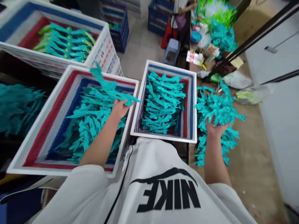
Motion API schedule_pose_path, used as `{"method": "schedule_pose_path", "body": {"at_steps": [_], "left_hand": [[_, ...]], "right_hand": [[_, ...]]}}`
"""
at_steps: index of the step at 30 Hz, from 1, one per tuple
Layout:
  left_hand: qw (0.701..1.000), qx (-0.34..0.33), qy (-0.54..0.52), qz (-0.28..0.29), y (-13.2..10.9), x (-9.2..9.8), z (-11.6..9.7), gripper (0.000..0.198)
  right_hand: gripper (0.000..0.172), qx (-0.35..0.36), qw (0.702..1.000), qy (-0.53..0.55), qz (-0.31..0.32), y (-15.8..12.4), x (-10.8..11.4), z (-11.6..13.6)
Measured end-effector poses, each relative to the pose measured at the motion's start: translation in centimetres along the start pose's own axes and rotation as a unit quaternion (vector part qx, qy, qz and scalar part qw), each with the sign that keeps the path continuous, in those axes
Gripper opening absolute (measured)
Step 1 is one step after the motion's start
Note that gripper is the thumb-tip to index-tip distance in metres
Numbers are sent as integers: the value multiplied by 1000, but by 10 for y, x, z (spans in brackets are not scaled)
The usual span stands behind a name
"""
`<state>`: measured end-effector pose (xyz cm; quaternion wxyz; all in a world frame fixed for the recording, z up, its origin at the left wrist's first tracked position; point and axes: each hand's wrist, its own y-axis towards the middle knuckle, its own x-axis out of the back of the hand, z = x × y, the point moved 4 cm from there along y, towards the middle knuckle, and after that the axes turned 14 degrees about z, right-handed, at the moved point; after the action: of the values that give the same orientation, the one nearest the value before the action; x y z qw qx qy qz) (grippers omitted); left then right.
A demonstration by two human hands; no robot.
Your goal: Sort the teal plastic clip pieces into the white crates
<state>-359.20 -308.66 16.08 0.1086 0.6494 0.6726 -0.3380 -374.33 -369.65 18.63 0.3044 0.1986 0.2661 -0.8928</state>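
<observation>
My left hand [121, 109] grips a flat teal plastic-looking piece [105, 85], long and winged in outline, over the left lined crate [44, 124]. Many similar pieces lie loosely heaped in that crate beneath the hand. On the table to the right, my right hand [216, 126] is closed around the near side of a bunch of teal pieces [216, 107]; its thumb shows on the left and the other fingers are partly covered. Between the hands stands a smaller white-rimmed crate [195, 109] with teal pieces stacked in rows.
A further crate [102, 40] at the back left holds teal pieces with yellow-green parts. Dark teal pieces [18, 105] lie at far left. Along the table [259, 174] are plastic bags [238, 80] and a big teal heap [223, 35]. A grey stool [171, 51] stands near another person [181, 9].
</observation>
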Motion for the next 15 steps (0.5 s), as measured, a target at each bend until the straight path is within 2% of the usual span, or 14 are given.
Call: {"method": "schedule_pose_path", "body": {"at_steps": [2,4,5,7,8,9,11,13,15], "left_hand": [[997,35,21,-63,-3,33,3,31],[990,94,47,-96,-23,54,17,37],[985,120,65,-110,-39,61,27,42],[974,159,103,-126,-80,68,48,50],[968,177,122,-127,-103,69,58,53],[961,196,144,-129,-127,70,66,56],[943,233,189,-142,-172,73,76,65],[920,260,237,-171,-211,77,77,78],[897,278,283,-197,-240,80,73,92]], "right_hand": [[55,-106,992,-69,16,-4,10,-32],[51,-238,952,-180,71,-23,8,-89],[47,-297,914,-255,109,-35,4,-121],[40,-357,808,-432,183,-53,-8,-183],[41,-358,759,-503,206,-56,-15,-210],[45,-347,722,-558,217,-54,-23,-234],[62,-308,691,-615,220,-34,-42,-271],[76,-230,668,-661,252,1,-64,-296],[71,-120,640,-691,315,40,-89,-312]]}}
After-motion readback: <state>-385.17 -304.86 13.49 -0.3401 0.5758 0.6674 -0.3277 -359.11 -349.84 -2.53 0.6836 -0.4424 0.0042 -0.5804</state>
